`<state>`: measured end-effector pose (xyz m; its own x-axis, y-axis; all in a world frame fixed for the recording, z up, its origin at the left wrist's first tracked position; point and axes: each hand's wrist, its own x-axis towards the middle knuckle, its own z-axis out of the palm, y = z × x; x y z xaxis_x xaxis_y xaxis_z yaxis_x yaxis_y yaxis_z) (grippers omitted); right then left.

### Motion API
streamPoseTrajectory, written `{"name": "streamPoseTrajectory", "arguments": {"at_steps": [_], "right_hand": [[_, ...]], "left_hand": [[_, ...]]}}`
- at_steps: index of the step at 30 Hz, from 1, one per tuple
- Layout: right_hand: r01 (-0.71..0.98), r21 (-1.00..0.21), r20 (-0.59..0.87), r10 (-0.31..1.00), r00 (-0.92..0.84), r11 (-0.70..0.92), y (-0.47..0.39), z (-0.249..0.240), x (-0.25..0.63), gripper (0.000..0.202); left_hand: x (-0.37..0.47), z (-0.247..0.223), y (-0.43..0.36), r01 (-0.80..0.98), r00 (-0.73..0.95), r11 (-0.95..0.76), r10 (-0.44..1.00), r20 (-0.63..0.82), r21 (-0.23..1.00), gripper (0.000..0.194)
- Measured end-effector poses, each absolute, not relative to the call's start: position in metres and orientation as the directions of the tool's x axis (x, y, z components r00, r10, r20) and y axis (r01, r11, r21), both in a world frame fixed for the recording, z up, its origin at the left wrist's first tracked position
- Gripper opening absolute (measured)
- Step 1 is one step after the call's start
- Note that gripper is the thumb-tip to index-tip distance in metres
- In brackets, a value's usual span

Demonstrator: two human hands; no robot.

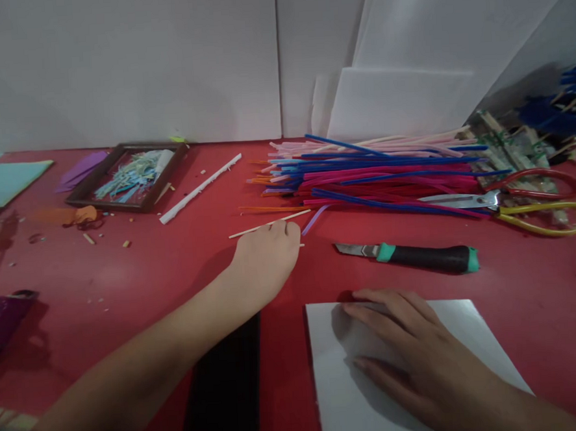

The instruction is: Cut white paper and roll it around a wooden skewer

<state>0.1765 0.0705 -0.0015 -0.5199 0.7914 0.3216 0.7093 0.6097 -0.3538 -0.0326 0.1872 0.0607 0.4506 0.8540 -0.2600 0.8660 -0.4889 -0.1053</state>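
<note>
The red table [531,285] runs back to a pale wall [123,69], where white sheets [402,98] lean at the right. Crumbs and scraps dot its left side, near a brown frame [104,206] holding paper shreds [132,177]. Pipe cleaners [388,177] lie heaped at the back, scissors [489,200] at their right end, a cutter [422,257] in front. The left hand [268,259] curls down at a thin stick [247,231] lying mid-table; whether it grips anything cannot be told. The right hand [407,332], fingers loosely spread and grasping nothing, is over a white card [330,382].
</note>
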Motion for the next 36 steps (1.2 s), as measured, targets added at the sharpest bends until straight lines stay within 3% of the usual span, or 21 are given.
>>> {"name": "streamPoseTrajectory", "arguments": {"at_steps": [3, 8, 12, 19, 23, 27, 31, 36], "right_hand": [[0.671, -0.458, 0.329, 0.812, -0.481, 0.583, 0.083, 0.004, 0.186, 0.03], [0.664, -0.556, 0.402, 0.861, -0.312, 0.5, 0.085, 0.011, 0.189, 0.016], [0.61, -0.581, 0.421, 0.84, -0.341, 0.539, 0.08, 0.015, 0.181, 0.01], [0.58, -0.724, 0.354, 0.923, -0.152, 0.374, 0.075, 0.016, 0.179, 0.006], [0.441, -0.83, 0.308, 0.94, -0.144, 0.34, 0.077, 0.015, 0.18, 0.009], [0.512, -0.802, 0.191, 0.944, -0.268, 0.307, 0.08, 0.02, 0.177, 0.011], [0.557, -0.757, 0.211, 0.935, -0.284, 0.34, 0.079, 0.02, 0.174, 0.013], [0.644, -0.699, 0.23, 0.951, -0.208, 0.31, 0.078, 0.009, 0.181, 0.024]], "left_hand": [[-0.029, 0.068, 0.176, 0.854, 0.477, -0.511, 0.843, -0.249, -0.093, 0.02], [-0.025, 0.077, 0.147, 0.715, 0.681, -0.699, 0.685, -0.258, 0.031, 0.015], [-0.023, 0.074, 0.128, 0.572, 0.82, -0.81, 0.56, -0.118, 0.132, 0.026], [-0.02, 0.07, 0.127, 0.527, 0.842, -0.812, 0.539, -0.025, 0.251, 0.012], [-0.017, 0.069, 0.125, 0.513, 0.858, -0.817, 0.496, -0.131, 0.263, 0.021], [-0.014, 0.063, 0.122, 0.508, 0.862, -0.821, 0.481, -0.164, 0.26, 0.03], [-0.011, 0.058, 0.12, 0.528, 0.849, -0.813, 0.497, -0.178, 0.245, 0.031], [-0.007, 0.059, 0.104, 0.687, 0.726, -0.714, 0.661, -0.191, 0.139, 0.029]]}}
